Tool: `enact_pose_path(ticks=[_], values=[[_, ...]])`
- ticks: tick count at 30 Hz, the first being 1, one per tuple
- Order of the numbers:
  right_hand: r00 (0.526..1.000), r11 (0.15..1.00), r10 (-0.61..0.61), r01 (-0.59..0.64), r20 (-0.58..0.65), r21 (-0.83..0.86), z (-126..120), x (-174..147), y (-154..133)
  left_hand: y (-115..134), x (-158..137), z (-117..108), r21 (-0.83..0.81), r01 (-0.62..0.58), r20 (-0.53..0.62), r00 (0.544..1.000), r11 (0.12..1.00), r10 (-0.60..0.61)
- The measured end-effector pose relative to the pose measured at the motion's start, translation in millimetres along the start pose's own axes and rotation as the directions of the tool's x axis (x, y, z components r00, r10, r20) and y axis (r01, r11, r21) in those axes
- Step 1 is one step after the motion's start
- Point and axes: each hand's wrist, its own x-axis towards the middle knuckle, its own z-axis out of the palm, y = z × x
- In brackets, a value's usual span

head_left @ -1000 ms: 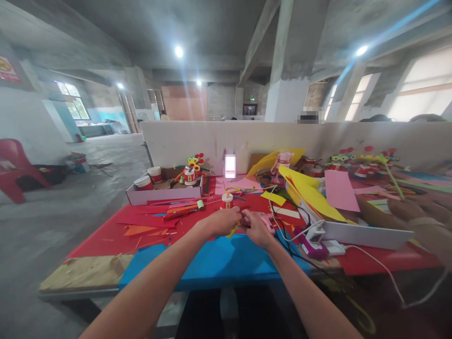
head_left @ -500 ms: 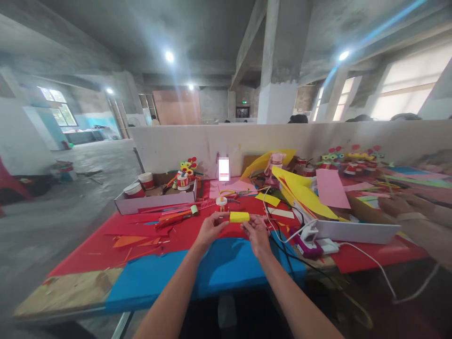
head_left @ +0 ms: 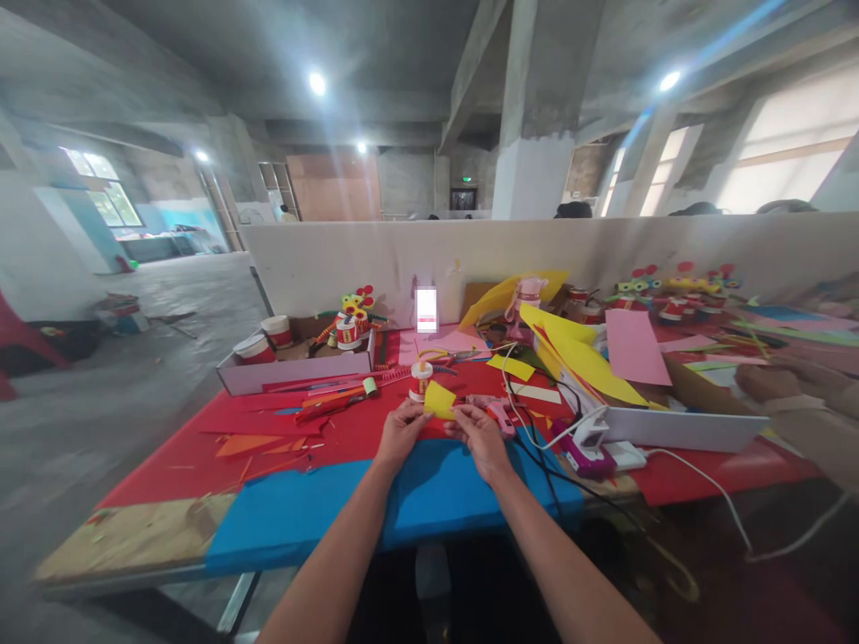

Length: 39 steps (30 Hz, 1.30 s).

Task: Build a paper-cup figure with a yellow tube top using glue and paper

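The person's left hand (head_left: 404,429) and right hand (head_left: 480,436) meet over the near part of the tabletop (head_left: 144,528), with a small piece of yellow paper (head_left: 440,400) between them. The left grip is narrow, its fingertips at the paper's lower left; the right grip pinches the lower right edge between thumb and fingers. The paper is raised and tilted, above a red sheet (head_left: 181,456) and just beyond a blue sheet (head_left: 301,519) that covers the near edge.

Just behind the paper, slightly to its left, stands a small white-lidded cup (head_left: 420,382). A pink glue gun (head_left: 500,417) lies just beside the right hand, and white and dark cables run past it. Farther left are orange scraps (head_left: 251,444) and a shallow white box (head_left: 295,376) holding paper cups (head_left: 276,332). To the right, a purple plug adapter (head_left: 585,452) sits near a pink sheet (head_left: 636,349). At the far right a co-worker's hand (head_left: 771,383) appears, blurred.
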Motion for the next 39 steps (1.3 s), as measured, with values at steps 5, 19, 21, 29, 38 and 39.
enact_pose_path(ticks=[5, 19, 21, 29, 38, 39], values=[[1.000, 0.999, -0.005, 0.005, 0.000, -0.047, -1, 0, 0, -3, 0, -2, -0.002, 0.009, 0.002, 1.000, 1.000, -0.009], [0.964, 0.917, -0.254, 0.213, -0.082, -0.338, -21, 13, -6, 18, -9, 5, -0.066, 0.183, 0.195, 0.966, 0.981, -0.167], [0.956, 0.848, -0.291, 0.249, -0.019, -0.468, -23, 11, -6, 15, -9, 5, -0.095, 0.256, 0.206, 0.950, 0.962, -0.233], [0.844, 0.652, -0.483, 0.525, 0.234, -0.547, -20, 1, -12, 10, -9, 4, -0.285, 0.342, 0.187, 0.936, 0.896, -0.298], [0.879, 0.730, -0.415, 0.476, 0.236, -0.490, -7, -10, -21, 3, -7, 2, -0.303, 0.377, 0.178, 0.925, 0.875, -0.337], [0.881, 0.735, -0.410, 0.473, 0.236, -0.486, -8, -9, -21, 4, -8, 2, -0.297, 0.365, 0.177, 0.929, 0.882, -0.325]])
